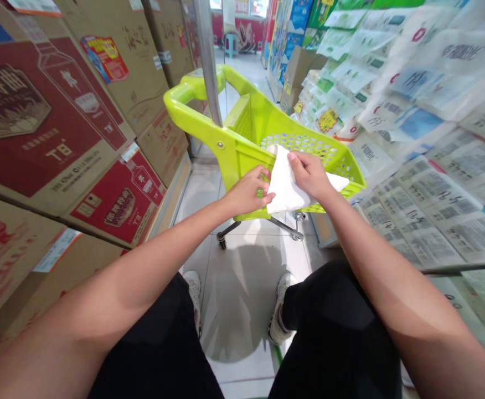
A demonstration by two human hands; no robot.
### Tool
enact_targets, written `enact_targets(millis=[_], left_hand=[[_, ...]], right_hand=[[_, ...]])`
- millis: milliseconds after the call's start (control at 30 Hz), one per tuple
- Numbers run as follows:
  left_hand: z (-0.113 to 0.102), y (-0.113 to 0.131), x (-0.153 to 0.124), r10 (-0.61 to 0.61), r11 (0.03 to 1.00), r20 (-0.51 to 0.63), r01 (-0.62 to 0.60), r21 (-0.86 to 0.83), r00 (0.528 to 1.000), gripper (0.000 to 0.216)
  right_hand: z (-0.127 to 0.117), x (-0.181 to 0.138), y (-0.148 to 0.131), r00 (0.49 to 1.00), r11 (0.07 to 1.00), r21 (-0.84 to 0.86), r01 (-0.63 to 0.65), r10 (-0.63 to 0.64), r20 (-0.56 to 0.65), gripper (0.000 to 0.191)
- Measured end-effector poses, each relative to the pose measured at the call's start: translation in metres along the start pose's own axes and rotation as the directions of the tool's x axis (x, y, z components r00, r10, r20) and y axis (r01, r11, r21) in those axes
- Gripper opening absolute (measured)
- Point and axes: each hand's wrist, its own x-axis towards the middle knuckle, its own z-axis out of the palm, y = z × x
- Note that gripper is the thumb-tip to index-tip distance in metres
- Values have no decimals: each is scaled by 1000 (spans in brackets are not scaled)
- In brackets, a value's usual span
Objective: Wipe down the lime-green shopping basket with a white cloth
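My right hand (310, 173) is closed on a white cloth (284, 185), with the thumb pressing on its upper part. The cloth hangs folded against the side of a lime-green plastic shopping cart (242, 158), and one corner sticks out past the right hand. My left hand (251, 191) is at the left edge of the cloth, its fingers curved and apart. One fingertip is close to the cloth's lower left corner; I cannot tell whether it touches. Part of the cart's side is hidden behind the cloth and hands.
Stacked cardboard cartons (39, 105) line the left side. Shelves of plastic-wrapped packs (425, 111) rise on the right. A metal pole (210, 61) stands by the cart handle. The cart's wheels (221, 241) rest on the tiled floor (242, 288) before my shoes. A blue stool (231, 44) is far back.
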Motion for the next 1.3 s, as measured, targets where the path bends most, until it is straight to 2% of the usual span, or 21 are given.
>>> enact_targets(millis=[67,133,200,267,333,433,600,700,833,1000,1100,1200,1300], left_hand=[[-9,6,-3,-32,998,-75,35,46,997,41],[-21,15,-5,-13,983,-159,41,179,987,42],[-31,23,-5,94,939,-225,-11,343,970,30],[-38,28,-2,198,883,-241,-67,464,950,13],[-38,30,3,223,848,-222,-77,524,949,33],[-32,23,13,175,840,-189,-46,540,966,56],[-33,9,20,50,893,-144,20,449,988,58],[-39,4,18,38,912,-130,19,409,991,62],[-43,-3,15,58,903,-119,-2,429,991,70],[-46,-12,19,39,905,-141,25,424,989,72],[-47,-15,24,12,909,-171,60,412,985,70],[-52,-19,26,-23,906,-221,114,407,975,69],[-62,-30,23,-94,898,-289,206,388,953,69]], right_hand=[[-2,0,2,999,999,-44,14,-13,36,85],[-5,0,3,996,992,-117,45,-36,77,86],[-7,1,2,994,970,-237,55,-32,101,88],[-5,3,-1,995,932,-361,40,-4,102,90],[0,6,-6,994,903,-429,32,16,108,89],[11,8,-15,989,876,-481,-16,86,122,83],[10,9,-10,961,827,-546,-133,241,132,84],[-5,5,6,931,799,-567,-199,335,146,88],[-33,-9,28,878,763,-602,-237,433,203,86],[-67,-30,55,810,711,-633,-306,544,219,82],[-77,-36,62,807,724,-640,-255,524,272,72],[-73,-38,54,832,761,-628,-163,448,327,61],[-59,-39,33,867,898,-430,-93,285,408,58]])
